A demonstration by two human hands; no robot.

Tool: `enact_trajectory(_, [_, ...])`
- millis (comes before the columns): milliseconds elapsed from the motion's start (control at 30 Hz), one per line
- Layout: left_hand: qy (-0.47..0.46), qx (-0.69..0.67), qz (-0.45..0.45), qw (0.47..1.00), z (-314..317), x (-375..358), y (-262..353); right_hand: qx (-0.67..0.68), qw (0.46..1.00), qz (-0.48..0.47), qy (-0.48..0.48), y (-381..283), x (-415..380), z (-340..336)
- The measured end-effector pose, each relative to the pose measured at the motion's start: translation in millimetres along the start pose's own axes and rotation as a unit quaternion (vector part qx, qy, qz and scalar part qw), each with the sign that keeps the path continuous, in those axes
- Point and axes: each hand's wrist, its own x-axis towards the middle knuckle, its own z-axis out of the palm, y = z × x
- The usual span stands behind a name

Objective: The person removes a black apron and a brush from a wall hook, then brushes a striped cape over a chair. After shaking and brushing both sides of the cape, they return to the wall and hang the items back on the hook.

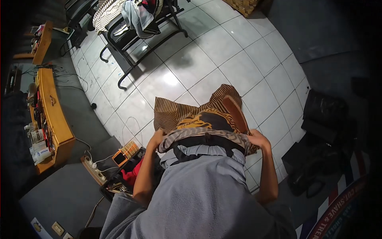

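Note:
A brown-and-black patterned cloth (pixel 207 118) with gold motifs hangs in front of my waist, its pale striped top edge folded over. My left hand (pixel 158 137) has its fingers closed on the left end of that edge. At the opposite end my right hand (pixel 258 139) grips the same edge, some fingertips hidden in the folds. Between my hands, a black strap (pixel 195 141) runs across my waist below my grey top (pixel 199 191). Lower down, the cloth flares out over the floor, with a plain brown strip on its right side.
A black-framed chair (pixel 139 51) with clothes (pixel 139 18) on it stands ahead on white tiles (pixel 203 55). A wooden counter (pixel 55 115) with bottles is on the left. Near my left side are a power strip (pixel 92 169) and cables. Black bags (pixel 322 115) lie right.

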Motion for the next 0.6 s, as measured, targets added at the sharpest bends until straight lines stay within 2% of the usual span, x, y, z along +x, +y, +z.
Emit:
enact_trajectory(33, [-0.044,-0.191,-0.059,0.979,15.8,3.0,-17.6,-0.074,0.983,-0.144,0.081,-4.8,12.3,2.0])
enact_trajectory(67, [-0.086,-0.375,-0.116,0.916,23.5,2.8,-26.8,-0.146,0.934,-0.283,0.162,-8.1,26.6,6.2])
enact_trajectory(100, [-0.100,-0.458,-0.149,0.871,24.7,-1.8,-27.4,-0.146,0.933,-0.283,0.165,-2.3,44.1,8.6])
enact_trajectory(133, [-0.099,-0.458,-0.148,0.871,23.5,-3.0,-21.4,-0.105,0.964,-0.223,0.098,8.5,65.6,13.0])
enact_trajectory(167, [-0.115,-0.497,-0.227,0.830,20.2,-4.3,-11.9,-0.064,0.984,-0.163,0.028,13.3,83.9,14.7])
enact_trajectory(200, [-0.129,-0.532,-0.302,0.781,16.0,-4.5,-6.2,-0.067,0.983,-0.168,0.027,9.6,96.0,14.2])
enact_trajectory(233, [-0.121,-0.535,-0.300,0.780,14.8,2.0,-10.9,-0.135,0.982,-0.126,0.038,4.4,107.4,12.4])
enact_trajectory(267, [-0.107,-0.377,-0.250,0.886,11.3,13.4,-17.2,-0.201,0.975,-0.084,0.050,-0.7,117.7,11.4])
enact_trajectory(300, [-0.092,-0.200,-0.192,0.956,7.5,26.3,-26.2,-0.252,0.962,-0.090,0.062,3.8,131.6,10.4])
enact_trajectory(333, [-0.072,-0.013,-0.126,0.989,-9.0,36.1,-15.1,-0.253,0.961,-0.095,0.064,1.7,141.0,9.3])
enact_trajectory(400, [0.151,-0.061,-0.073,0.984,-41.7,38.9,36.1,-0.299,0.948,-0.099,0.048,-3.2,153.2,9.0])
enact_trajectory(433, [0.220,-0.036,-0.041,0.974,-57.2,46.1,48.4,-0.302,0.946,-0.103,0.051,-13.1,150.6,8.1])
enact_trajectory(500, [0.355,-0.024,0.040,0.934,-87.1,60.0,76.5,-0.219,0.933,-0.192,0.214,-52.2,126.6,5.7])
enact_trajectory(533, [0.416,-0.034,0.088,0.905,-103.2,61.8,94.5,-0.153,0.938,-0.180,0.255,-78.4,114.5,0.0])
enact_trajectory(600, [0.479,-0.018,0.144,0.866,-138.7,58.8,133.0,-0.080,0.879,-0.259,0.393,-116.7,94.1,-10.0])
